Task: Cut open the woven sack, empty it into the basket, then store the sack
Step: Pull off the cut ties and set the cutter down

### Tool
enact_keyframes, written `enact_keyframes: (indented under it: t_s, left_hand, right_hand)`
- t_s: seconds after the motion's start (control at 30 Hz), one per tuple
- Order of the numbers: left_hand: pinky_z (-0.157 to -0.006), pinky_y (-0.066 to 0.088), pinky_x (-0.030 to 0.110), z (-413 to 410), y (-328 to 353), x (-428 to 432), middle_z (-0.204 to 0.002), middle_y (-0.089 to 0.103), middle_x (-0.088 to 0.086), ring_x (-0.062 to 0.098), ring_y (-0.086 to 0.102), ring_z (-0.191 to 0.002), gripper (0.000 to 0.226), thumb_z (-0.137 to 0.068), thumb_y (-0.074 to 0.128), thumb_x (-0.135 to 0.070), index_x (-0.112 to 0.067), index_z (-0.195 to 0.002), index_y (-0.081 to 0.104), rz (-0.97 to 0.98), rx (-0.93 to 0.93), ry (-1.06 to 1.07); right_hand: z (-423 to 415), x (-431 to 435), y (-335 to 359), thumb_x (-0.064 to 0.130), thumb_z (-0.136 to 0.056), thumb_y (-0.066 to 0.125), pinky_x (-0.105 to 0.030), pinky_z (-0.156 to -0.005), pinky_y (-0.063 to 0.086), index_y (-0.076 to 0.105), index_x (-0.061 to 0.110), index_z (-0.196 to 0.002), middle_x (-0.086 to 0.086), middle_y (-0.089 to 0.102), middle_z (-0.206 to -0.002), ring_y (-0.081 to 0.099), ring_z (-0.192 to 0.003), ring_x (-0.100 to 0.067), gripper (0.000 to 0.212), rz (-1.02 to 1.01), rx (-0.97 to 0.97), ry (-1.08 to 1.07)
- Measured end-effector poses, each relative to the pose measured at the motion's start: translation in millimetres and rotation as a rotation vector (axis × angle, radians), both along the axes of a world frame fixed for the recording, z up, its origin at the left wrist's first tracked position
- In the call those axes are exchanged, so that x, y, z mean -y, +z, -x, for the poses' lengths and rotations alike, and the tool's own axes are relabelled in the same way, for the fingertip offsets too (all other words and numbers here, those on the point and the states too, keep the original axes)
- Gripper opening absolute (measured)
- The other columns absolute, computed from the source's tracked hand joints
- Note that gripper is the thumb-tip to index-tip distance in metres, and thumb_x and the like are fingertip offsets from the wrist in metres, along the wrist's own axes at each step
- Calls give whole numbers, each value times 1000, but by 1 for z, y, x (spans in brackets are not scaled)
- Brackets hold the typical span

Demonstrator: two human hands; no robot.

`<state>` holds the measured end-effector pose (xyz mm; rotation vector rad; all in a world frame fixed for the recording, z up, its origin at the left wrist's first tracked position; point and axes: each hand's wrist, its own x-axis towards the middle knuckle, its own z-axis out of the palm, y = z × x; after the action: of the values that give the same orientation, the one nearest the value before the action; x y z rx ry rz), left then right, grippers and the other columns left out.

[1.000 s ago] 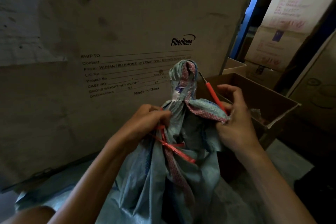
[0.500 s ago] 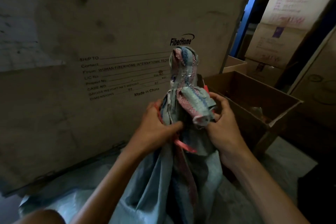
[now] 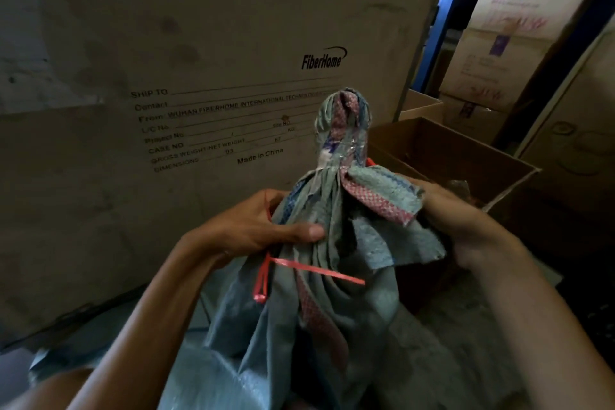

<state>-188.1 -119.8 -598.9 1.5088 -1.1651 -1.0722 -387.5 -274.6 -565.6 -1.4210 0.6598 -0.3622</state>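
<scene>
A blue-green woven sack (image 3: 332, 326) with red checked stripes stands upright in front of me. Its gathered neck (image 3: 342, 130) is wound with clear tape and sticks up above my hands. My left hand (image 3: 263, 230) grips the bunched cloth just below the neck from the left, thumb across the front. My right hand (image 3: 449, 210) holds the right side, partly hidden behind a loose flap. A red plastic string (image 3: 309, 268) crosses the sack below my left hand, with a loop hanging at the left. A small red tip (image 3: 370, 161) shows behind the neck; the red-handled tool is otherwise hidden.
A big crate (image 3: 199, 76) printed "FiberHome" stands close behind the sack. An open cardboard box (image 3: 449, 156) sits to the right of my hands. Stacked cartons (image 3: 519, 27) and a blue post (image 3: 442, 10) rise at the back right. More woven cloth lies on the floor.
Both hands have closed in on the sack's neck. The red-handled tool, clearly held up in my right hand a second ago, is now almost hidden behind the cloth. The red string has slipped lower.
</scene>
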Motion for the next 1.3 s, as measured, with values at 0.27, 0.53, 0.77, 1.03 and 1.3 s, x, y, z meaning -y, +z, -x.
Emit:
enact_keyframes:
  t_s: [0.27,0.53,0.77,1.03,1.3]
  left_hand:
    - [-69,62,30,-3,-12,10,-81,82,6,22,77,-76,31,-75,80,-37,-10,-89,77,177,-163,454]
    - [-63,61,21,20,-9,12,-89,80,7,16,75,-74,13,-96,63,-16,-6,-98,71,199,-284,307]
    - [-102,52,45,46,-12,22,-133,52,-4,19,58,-117,93,-55,83,-68,-40,-124,27,55,135,538]
    - [-93,57,41,-2,-2,7,-119,66,2,21,65,-107,69,-68,92,-29,-25,-126,56,-228,232,311]
    - [-100,56,46,12,1,0,-121,75,9,24,73,-108,58,-77,80,-44,-18,-127,67,-22,-146,120]
  right_hand:
    - [-10,-11,-12,14,-64,86,-35,-78,60,40,23,-149,-12,60,-136,70,-100,-26,97,-374,151,-27]
    - [-27,-28,-24,4,-67,84,-24,-69,58,14,42,-154,4,64,-120,64,-96,-6,118,48,78,-159]
    - [-31,-23,-30,0,-82,72,-41,-92,57,31,36,-149,1,61,-130,63,-110,-12,86,190,132,-382]
    - [-2,2,-8,-3,-89,63,-21,-72,52,39,36,-143,9,61,-107,61,-98,-4,71,438,-67,-303]
    - [-17,0,-24,-10,-85,64,-19,-71,59,42,33,-142,9,64,-112,67,-99,-5,75,443,36,-279]
